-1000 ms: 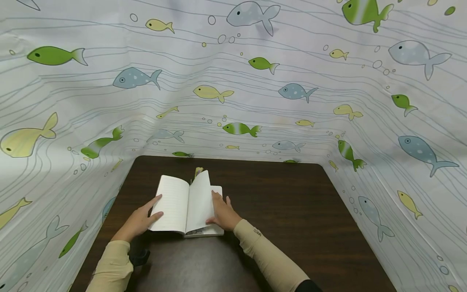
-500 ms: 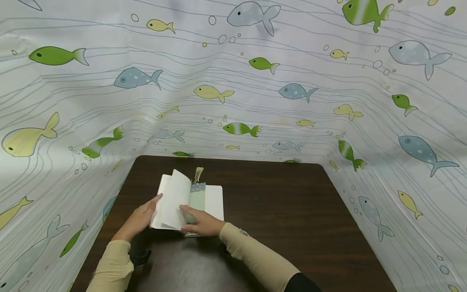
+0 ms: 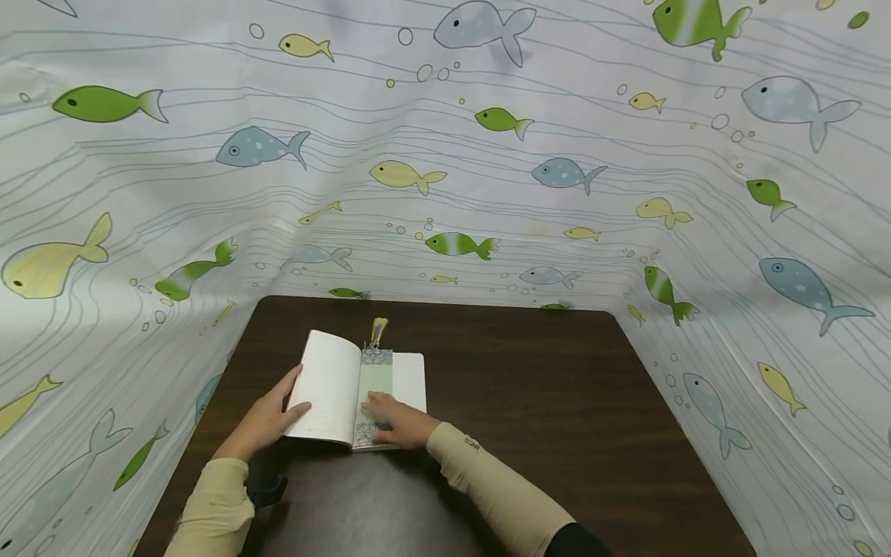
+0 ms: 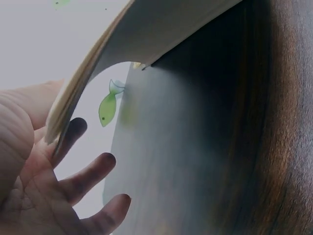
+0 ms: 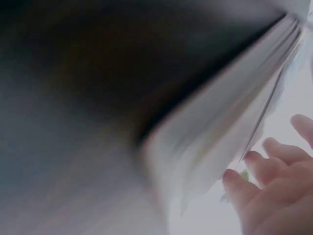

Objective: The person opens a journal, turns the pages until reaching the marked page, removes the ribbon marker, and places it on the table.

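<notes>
An open notebook [image 3: 326, 387] with white pages lies toward the left of the table, its left half raised. My left hand [image 3: 264, 419] holds that half by its outer edge, thumb over the page and fingers behind the cover; the left wrist view shows the cover [image 4: 122, 54] lifted above the table. On the right half, along the spine, lies a pale green bookmark [image 3: 377, 377] with patterned ends and a yellowish tassel [image 3: 378, 333] past the top edge. Over the bookmark's lower part is my right hand [image 3: 405, 424], fingers extended; its lower end is partly covered.
The dark wooden table [image 3: 529, 402] extends right of the notebook. A fish-patterned white sheet [image 3: 487, 193] hangs behind and along both sides. A small black object [image 3: 267, 490] sits by the left wrist.
My right hand has swept leftward, turning a page onto the left half and uncovering the bookmark, then come back slightly right over it. The left hand has stayed at the notebook's left edge.
</notes>
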Available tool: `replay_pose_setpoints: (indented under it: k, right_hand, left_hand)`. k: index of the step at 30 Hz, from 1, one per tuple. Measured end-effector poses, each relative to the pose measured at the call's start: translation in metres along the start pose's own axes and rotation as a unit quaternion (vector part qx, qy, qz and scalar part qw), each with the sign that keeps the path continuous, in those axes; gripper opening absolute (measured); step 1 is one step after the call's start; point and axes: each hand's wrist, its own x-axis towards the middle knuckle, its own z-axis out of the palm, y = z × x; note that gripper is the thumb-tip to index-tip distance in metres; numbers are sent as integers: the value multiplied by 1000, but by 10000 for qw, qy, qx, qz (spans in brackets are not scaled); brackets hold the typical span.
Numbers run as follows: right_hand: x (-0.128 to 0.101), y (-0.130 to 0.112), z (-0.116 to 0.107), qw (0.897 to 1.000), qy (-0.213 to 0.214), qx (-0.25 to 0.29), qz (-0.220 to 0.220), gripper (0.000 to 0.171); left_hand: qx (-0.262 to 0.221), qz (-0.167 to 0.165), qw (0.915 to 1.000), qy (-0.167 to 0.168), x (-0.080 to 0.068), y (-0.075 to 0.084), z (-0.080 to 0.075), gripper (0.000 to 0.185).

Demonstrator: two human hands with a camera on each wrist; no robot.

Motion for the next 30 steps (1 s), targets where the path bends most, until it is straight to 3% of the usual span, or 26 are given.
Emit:
replay_pose_setpoints:
  k: [5, 10, 15, 18, 22, 25, 27, 30]
  right_hand:
    - [-11, 25, -1, 9907, -170, -961, 949, 92]
    - [-22, 29, -6, 9830, -426, -1154, 1365, 105]
    - [-24, 28, -5, 9826, -302, -1264, 1327, 101]
    - [-22, 26, -4, 9829, 57, -1327, 1275, 80]
    - [-10, 16, -4, 9835, 797, -230, 1608, 68]
    - [3, 2, -1, 9655, 1233, 860, 2126, 83]
    - [13, -6, 3, 9533, 1312, 1053, 2509, 94]
    - [27, -17, 5, 9390, 1364, 932, 3015, 104]
  left_hand:
    - [24, 34, 10000, -10, 0, -3, -2, 84]
    - [92, 2, 10000, -19, 0, -3, -2, 82]
    - [74, -48, 9999, -50, 0, -2, 0, 80]
    - [71, -105, 9999, -70, -1, -2, 1, 80]
    - [57, -133, 9999, -73, 0, -3, 2, 81]
    - [41, -119, 9999, -68, 2, -3, 3, 81]
    - [63, -97, 9999, -62, 2, -3, 3, 82]
    - [75, -78, 9999, -37, 3, -3, 4, 82]
